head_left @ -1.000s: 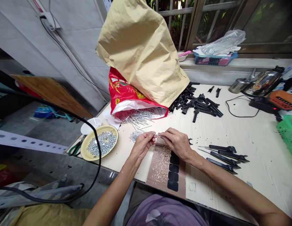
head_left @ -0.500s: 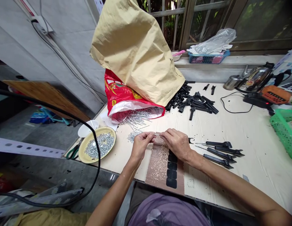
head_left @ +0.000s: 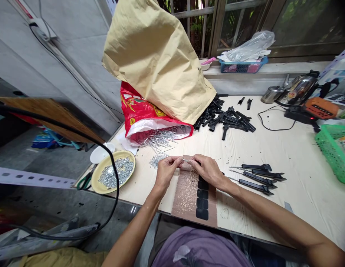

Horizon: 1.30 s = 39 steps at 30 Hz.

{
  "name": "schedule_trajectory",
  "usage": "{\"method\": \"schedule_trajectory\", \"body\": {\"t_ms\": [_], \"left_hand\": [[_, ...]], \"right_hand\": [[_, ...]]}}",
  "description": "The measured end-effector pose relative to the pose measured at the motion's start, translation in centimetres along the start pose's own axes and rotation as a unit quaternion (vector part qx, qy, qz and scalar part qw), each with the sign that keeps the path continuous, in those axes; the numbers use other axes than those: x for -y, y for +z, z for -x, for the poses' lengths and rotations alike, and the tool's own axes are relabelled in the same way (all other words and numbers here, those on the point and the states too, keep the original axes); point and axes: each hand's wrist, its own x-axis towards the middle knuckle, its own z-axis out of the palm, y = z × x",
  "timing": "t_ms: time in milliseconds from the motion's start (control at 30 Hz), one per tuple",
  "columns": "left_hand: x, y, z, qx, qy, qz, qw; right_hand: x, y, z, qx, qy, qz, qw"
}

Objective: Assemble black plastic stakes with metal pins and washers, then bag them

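My left hand (head_left: 168, 170) is closed, its thumb and fingertips pinching a thin metal rod (head_left: 185, 160) that bridges the small gap between my hands. Facing it, my right hand (head_left: 208, 170) is closed around a black plastic piece (head_left: 199, 163), mostly hidden by the fingers. Both hands hover over the far end of a brown board (head_left: 186, 205) marked with pale flecks. A row of black rounded pads (head_left: 202, 204) runs along that board. To the right lie several black handles with thin metal rods (head_left: 256, 181). Left of my hands is a small heap of metal bits (head_left: 157, 160).
A yellow plate (head_left: 96, 180) of small metal parts sits at the left edge, beside green-handled scissors (head_left: 84, 182). Behind are a red bag (head_left: 133, 107) spilling rods and a pile of black plastic pieces (head_left: 233, 120). A green basket (head_left: 332, 152) stands right.
My right hand has turned slightly, and the black forked end that stuck out beside it is now mostly hidden. My left hand keeps its pinch. The whole view has shifted a little.
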Motion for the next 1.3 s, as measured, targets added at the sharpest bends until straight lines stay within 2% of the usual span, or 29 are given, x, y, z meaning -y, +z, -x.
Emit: {"method": "schedule_trajectory", "body": {"t_ms": [100, 200, 300, 400, 467, 633, 800, 933, 1033, 1200, 1233, 1300], "left_hand": [[0.0, -0.2, -0.3, 0.031, -0.026, 0.006, 0.999], [0.2, 0.0, -0.5, 0.058, -0.106, 0.068, 0.99], [0.5, 0.5, -0.7, 0.068, -0.17, 0.125, 0.975], [0.8, 1.2, -0.6, 0.073, -0.179, 0.125, 0.973], [1.1, 1.8, -0.5, 0.078, -0.166, 0.11, 0.977], [1.6, 3.7, -0.1, 0.09, -0.123, 0.054, 0.987], [2.2, 4.5, -0.1, 0.062, -0.063, -0.02, 0.996], [2.9, 4.2, -0.2, 0.002, 0.024, -0.132, 0.991], [3.6, 4.2, -0.2, -0.029, 0.079, -0.184, 0.979], [4.2, 4.7, 0.2, -0.059, 0.104, -0.211, 0.97], [4.2, 4.7, 0.2, -0.062, 0.105, -0.213, 0.969], [4.1, 4.7, 0.2, -0.064, 0.105, -0.217, 0.968]], "right_hand": [[-0.1, 0.1, 0.2, 0.008, 0.008, 0.003, 1.0], [-0.2, 0.1, 0.9, -0.02, -0.013, 0.061, 0.998], [-0.6, 0.0, 1.4, -0.021, -0.036, 0.071, 0.997], [-1.2, -0.4, 1.8, -0.006, -0.039, 0.116, 0.992], [-1.6, -0.7, 2.2, 0.005, -0.027, 0.122, 0.992], [-3.3, -1.9, 3.7, 0.002, 0.004, 0.029, 1.0], [-6.2, -3.2, 4.5, -0.007, 0.014, 0.077, 0.997], [-8.2, -2.8, 4.0, -0.023, -0.012, 0.118, 0.993], [-8.5, -1.9, 4.7, -0.032, -0.046, 0.128, 0.99], [-7.8, -1.2, 6.9, 0.046, -0.211, 0.104, 0.971], [-7.9, -1.4, 6.8, 0.041, -0.207, 0.104, 0.972], [-8.1, -1.7, 6.2, -0.003, -0.15, 0.108, 0.983]]}}
